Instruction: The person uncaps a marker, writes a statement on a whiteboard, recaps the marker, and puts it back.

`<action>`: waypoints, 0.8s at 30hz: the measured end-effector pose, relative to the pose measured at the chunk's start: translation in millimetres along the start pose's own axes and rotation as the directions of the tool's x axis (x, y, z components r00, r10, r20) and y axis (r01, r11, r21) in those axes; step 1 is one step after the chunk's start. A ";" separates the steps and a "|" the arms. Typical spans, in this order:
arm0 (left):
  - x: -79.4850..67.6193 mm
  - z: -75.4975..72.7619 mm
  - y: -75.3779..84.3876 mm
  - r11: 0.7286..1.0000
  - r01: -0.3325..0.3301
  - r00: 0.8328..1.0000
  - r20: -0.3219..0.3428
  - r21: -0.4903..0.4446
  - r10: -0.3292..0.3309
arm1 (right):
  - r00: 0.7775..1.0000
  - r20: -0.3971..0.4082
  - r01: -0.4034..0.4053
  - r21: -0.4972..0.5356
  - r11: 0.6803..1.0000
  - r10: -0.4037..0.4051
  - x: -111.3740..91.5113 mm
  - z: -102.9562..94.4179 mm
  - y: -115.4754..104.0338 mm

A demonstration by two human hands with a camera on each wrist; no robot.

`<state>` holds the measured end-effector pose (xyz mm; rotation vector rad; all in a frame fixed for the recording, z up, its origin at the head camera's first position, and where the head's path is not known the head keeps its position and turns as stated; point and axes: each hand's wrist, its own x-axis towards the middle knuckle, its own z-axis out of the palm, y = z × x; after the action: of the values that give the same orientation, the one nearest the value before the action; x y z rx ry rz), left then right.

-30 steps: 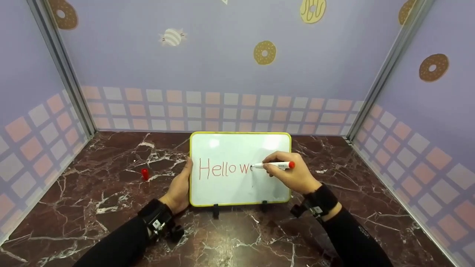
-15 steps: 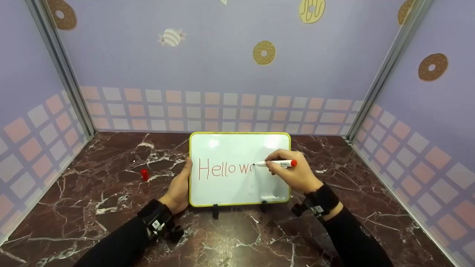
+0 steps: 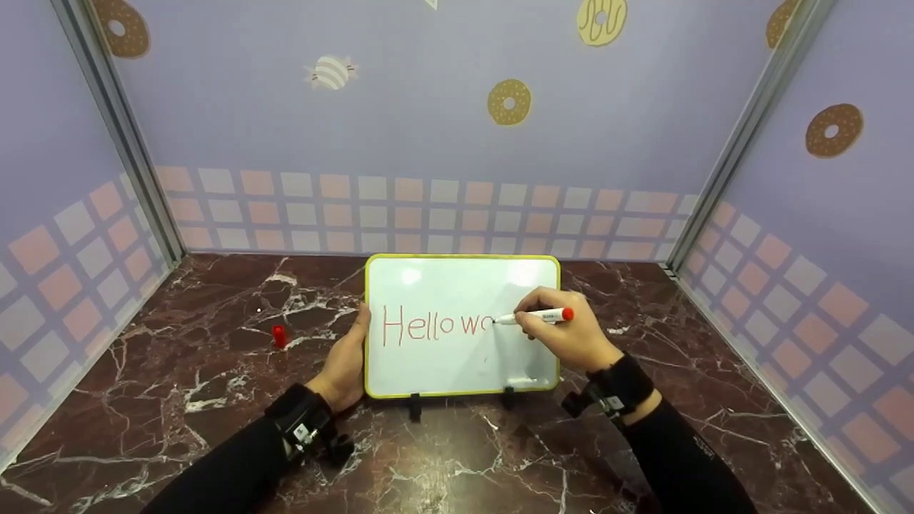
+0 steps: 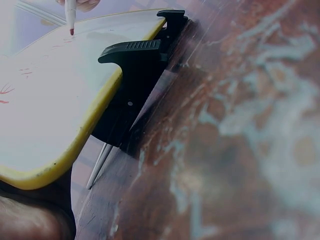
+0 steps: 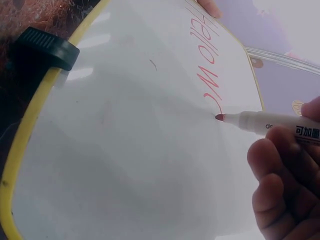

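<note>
A small whiteboard (image 3: 443,364) with a yellow frame stands tilted back on a stand with black clips (image 4: 132,55). Red writing (image 3: 435,327) on it reads "Hello w" plus a round letter. My right hand (image 3: 568,332) pinches a white marker (image 5: 260,121) with a red end, and its red tip meets the board at that last letter. My left hand (image 3: 343,364) grips the board's left edge, thumb along the frame and the other fingers hidden behind. In the left wrist view, part of this hand (image 4: 30,220) shows below the yellow corner.
A red marker cap (image 3: 279,336) stands on the dark marbled table (image 3: 214,428), left of the left hand. Purple panels (image 3: 428,128) with printed doughnuts and tiles enclose the table at the back and both sides.
The marker tip has moved slightly right while tracing the round letter after the "w", lifting and then dipping again. My left hand and the whiteboard have stayed in place.
</note>
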<state>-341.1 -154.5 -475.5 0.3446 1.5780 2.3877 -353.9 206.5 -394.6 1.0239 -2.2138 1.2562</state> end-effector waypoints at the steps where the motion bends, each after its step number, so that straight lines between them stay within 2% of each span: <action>1: -0.2 0.0 0.1 1.000 0.000 1.000 -0.001 0.003 0.000 | 1.000 0.003 0.001 0.000 1.000 -0.001 0.0 0.1 0.1; 24: -1.1 0.6 0.2 1.000 -0.003 1.000 -0.014 0.005 0.003 | 0.997 0.072 -0.025 0.032 0.999 0.022 -1.7 3.9 2.7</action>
<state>-339.9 -154.5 -475.1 0.3325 1.5906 2.3942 -354.8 204.7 -399.2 1.0742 -2.2717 1.2898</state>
